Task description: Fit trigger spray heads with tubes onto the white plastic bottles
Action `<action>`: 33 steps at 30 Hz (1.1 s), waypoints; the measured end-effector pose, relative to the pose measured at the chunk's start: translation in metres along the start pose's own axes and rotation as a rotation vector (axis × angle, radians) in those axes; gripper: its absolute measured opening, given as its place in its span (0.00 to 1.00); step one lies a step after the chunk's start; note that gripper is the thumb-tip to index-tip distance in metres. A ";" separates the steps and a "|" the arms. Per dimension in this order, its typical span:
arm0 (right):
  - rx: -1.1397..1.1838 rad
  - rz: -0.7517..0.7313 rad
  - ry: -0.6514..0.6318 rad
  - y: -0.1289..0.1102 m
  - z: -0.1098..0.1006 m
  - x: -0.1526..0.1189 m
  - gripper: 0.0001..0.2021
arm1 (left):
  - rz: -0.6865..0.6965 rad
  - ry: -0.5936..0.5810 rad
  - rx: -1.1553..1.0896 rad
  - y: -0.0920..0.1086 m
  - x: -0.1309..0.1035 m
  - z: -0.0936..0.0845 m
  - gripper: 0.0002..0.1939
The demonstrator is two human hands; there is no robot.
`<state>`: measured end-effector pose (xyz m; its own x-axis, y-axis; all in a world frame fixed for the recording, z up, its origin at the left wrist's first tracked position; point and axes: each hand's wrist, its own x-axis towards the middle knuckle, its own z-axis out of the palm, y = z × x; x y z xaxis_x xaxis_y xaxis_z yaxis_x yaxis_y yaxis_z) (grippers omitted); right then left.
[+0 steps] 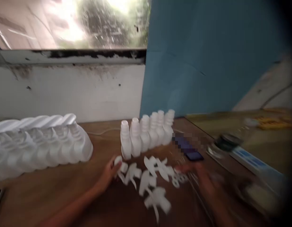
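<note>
One white piece [118, 161] pinched in left hand [113, 168], tail slanting nearward; right hand [196, 171]: fingers unclear

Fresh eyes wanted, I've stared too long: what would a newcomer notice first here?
Probably the tall blue panel first, right of the bright window. Next, the long row of white plastic bottle shapes at the wooden table's left and the shorter row at its centre. Nearer, curved white plastic pieces lie between the bare left hand and right hand.
</note>
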<state>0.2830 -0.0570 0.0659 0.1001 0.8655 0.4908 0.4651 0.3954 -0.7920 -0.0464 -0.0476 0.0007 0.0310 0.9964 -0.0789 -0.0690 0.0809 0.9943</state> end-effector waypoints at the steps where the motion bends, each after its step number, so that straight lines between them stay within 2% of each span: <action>1: 0.055 0.075 -0.056 0.003 -0.002 -0.002 0.29 | 0.018 0.000 0.010 0.003 -0.002 0.000 0.28; 5: 0.166 0.160 -0.125 0.016 -0.003 -0.008 0.30 | 0.081 0.020 0.056 0.011 -0.005 -0.003 0.25; 12: 0.044 0.146 -0.127 0.042 -0.003 -0.017 0.29 | 0.250 0.112 0.319 0.007 -0.004 -0.006 0.26; 20: -0.043 0.021 -0.105 0.032 -0.007 -0.029 0.25 | 0.366 0.335 0.781 0.006 -0.006 0.003 0.18; 27: -0.151 -0.102 -0.058 0.024 -0.008 -0.032 0.26 | 0.455 0.283 0.975 0.006 -0.015 0.010 0.19; 30: -0.184 -0.130 -0.040 0.020 -0.010 -0.033 0.26 | 0.490 0.358 1.016 0.017 -0.019 -0.002 0.18; 33: -0.187 -0.152 -0.016 0.020 -0.012 -0.034 0.26 | 0.466 0.587 1.084 0.037 -0.023 -0.029 0.18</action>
<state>0.2997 -0.0826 0.0376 0.0036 0.8056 0.5924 0.6286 0.4589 -0.6279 -0.0789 -0.0668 0.0371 -0.2313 0.8103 0.5384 0.8822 -0.0585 0.4671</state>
